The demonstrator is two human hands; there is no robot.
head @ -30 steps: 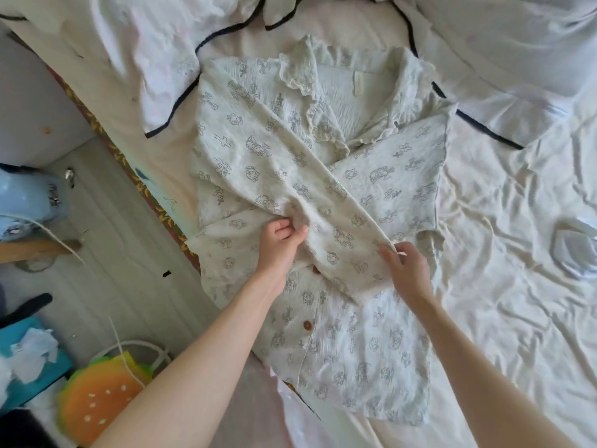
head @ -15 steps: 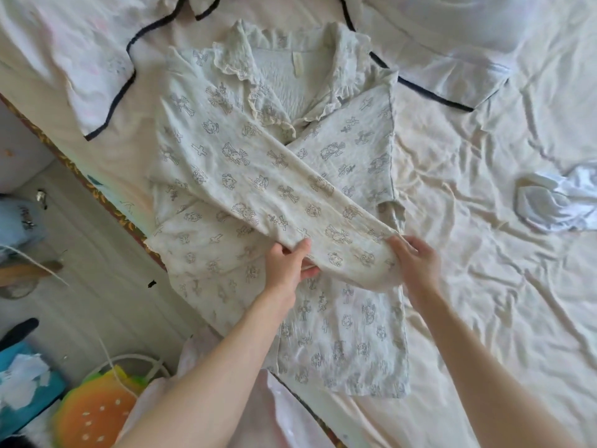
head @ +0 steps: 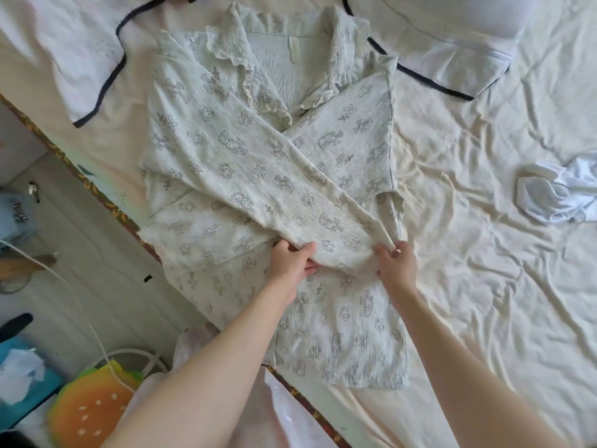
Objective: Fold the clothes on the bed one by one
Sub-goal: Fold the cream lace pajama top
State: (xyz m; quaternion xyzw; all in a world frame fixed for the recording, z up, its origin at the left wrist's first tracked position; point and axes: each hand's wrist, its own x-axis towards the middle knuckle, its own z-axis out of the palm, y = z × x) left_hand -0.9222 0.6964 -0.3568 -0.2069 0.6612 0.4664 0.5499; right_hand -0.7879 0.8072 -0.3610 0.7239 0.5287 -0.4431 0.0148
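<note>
A pale printed pyjama shirt [head: 342, 331] with a lace collar lies flat on the cream bed sheet [head: 484, 253], collar at the far end. Its two long sleeves are laid across the chest, and the upper sleeve [head: 258, 176] runs diagonally from the far left down to the near right. My left hand [head: 292, 261] pinches that sleeve's lower edge near the cuff, thumb on top. My right hand [head: 395, 265] grips the cuff end at its right corner.
A white garment with dark piping [head: 87, 56] lies at the far left, and another piped piece [head: 452, 56] lies at the far right. A crumpled white cloth [head: 555, 195] sits on the sheet at the right. The bed's edge [head: 106, 205] runs diagonally; floor clutter lies beyond it.
The view has shifted, so the shirt sits more central. Both hands have slid along the diagonal sleeve toward its cuff and now hold its end lower on the shirt's front.
</note>
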